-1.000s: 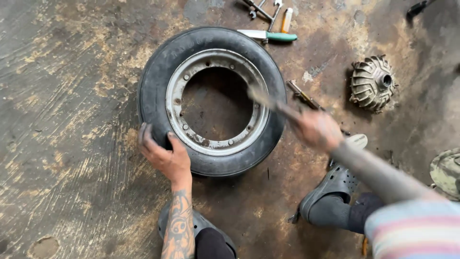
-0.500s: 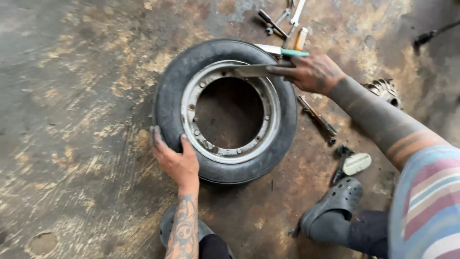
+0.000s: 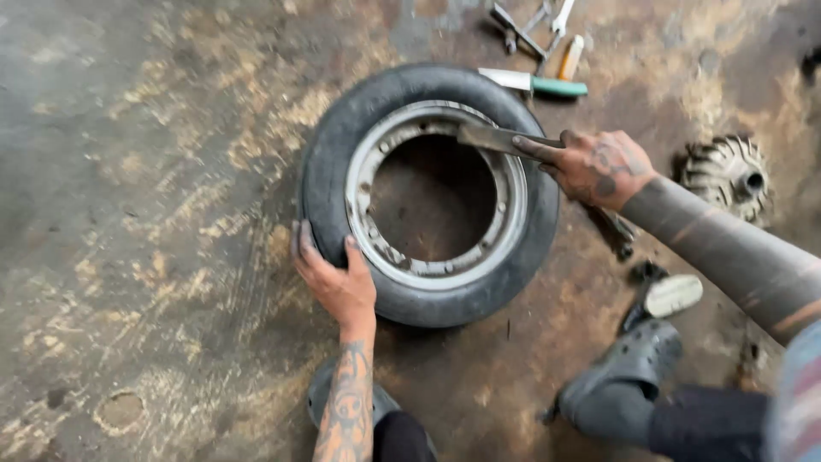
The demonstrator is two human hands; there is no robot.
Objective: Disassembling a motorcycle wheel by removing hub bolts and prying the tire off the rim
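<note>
Fingers of right hand (image 3: 599,167) are closed on flat bar (image 3: 496,139), tip at rim (image 3: 513,201); left hand (image 3: 338,278) is pressed on tyre (image 3: 329,171) w/ fingers spread. A slip off the rim could jab them.

Small black tyre (image 3: 428,192) lies flat on the stained floor, still on its grey metal rim (image 3: 505,184), bolt holes ringing the open centre. The flat metal lever (image 3: 496,139) rests across the rim at about one o'clock, its blade tip pointing toward eleven, handle end running off toward three.
</note>
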